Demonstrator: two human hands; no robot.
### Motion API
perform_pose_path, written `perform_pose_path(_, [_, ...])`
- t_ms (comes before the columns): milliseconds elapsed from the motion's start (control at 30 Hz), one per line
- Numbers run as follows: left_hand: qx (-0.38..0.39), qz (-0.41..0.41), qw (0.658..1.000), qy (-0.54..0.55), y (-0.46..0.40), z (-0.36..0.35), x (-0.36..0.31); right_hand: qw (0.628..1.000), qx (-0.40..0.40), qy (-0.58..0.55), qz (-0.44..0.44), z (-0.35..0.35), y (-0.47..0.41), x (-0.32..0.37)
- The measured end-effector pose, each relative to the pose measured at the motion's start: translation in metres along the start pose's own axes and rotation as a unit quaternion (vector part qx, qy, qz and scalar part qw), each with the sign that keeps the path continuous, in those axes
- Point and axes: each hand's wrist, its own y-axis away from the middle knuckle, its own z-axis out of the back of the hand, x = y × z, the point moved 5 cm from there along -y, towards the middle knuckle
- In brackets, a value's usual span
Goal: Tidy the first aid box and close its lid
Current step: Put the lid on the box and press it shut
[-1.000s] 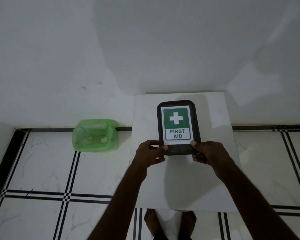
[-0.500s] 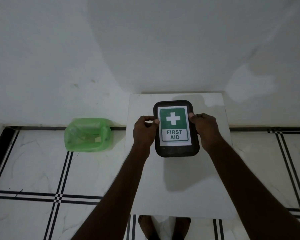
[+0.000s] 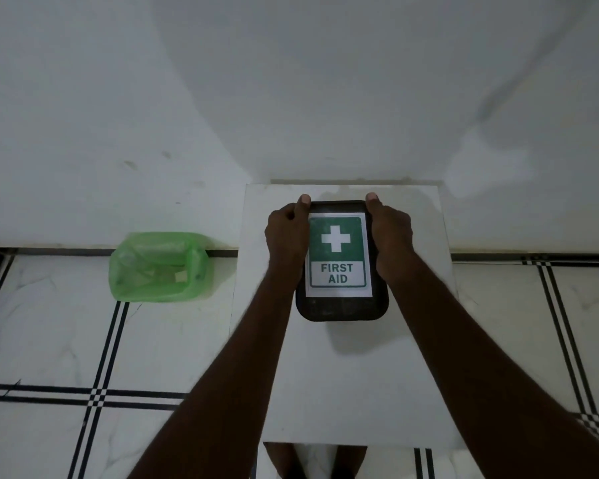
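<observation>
While I watched through the head camera, the white wall (image 3: pixel 291 81) filled everything from nine to three o'clock, and the tiled floor (image 3: pixel 49 340) ran below it. At centre stood the small white table (image 3: pixel 353 382), butted against the wall. Near nine o'clock, well apart from the table, a green plastic bag (image 3: pixel 158 267) sat on the floor.

On the table's far half lay the first aid box (image 3: pixel 341 305), its lid (image 3: pixel 337 250) down with the green cross label facing up. My left hand (image 3: pixel 286 236) and right hand (image 3: pixel 391 236) were curled around the lid's two long edges, thumbs at the far corners, apparently pressing it down.

Half a second before, both hands had gripped mid-edge; a second before, they had pinched the near end. So the grip had travelled from six toward twelve o'clock along the rim. I judged this to be seating the lid all round, with the closing nearly finished. Whether it had latched, I could not tell.
</observation>
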Motion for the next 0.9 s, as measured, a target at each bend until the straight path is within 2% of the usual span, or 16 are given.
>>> perform_pose_path(200, [-0.018,-0.01,1.0,-0.016,-0.002,0.0,-0.002,0.998,-0.03,0.026,0.049,0.0,-0.008,-0.001])
perform_pose_path(300, [-0.009,-0.009,1.0,-0.017,0.002,-0.001,-0.004,0.998,-0.029,0.025,0.043,0.001,-0.01,-0.003])
perform_pose_path(433, [0.024,-0.005,1.0,-0.015,0.002,0.006,-0.001,0.999,0.0,0.012,0.033,0.005,-0.003,-0.002])
perform_pose_path(533, [0.064,0.008,0.998,0.025,0.017,0.019,0.015,0.994,0.047,0.063,0.069,0.017,0.008,-0.008])
perform_pose_path(600, [0.09,0.013,0.996,0.015,0.04,0.021,0.029,0.988,0.066,0.108,0.09,0.024,0.021,-0.033])
perform_pose_path(700, [0.1,-0.017,0.995,-0.021,0.069,0.013,0.042,0.986,0.071,0.11,0.108,0.025,0.046,-0.067])
perform_pose_path(900, [0.066,-0.063,0.994,-0.056,0.072,0.009,0.043,0.979,-0.004,0.131,0.159,0.023,0.049,-0.069])
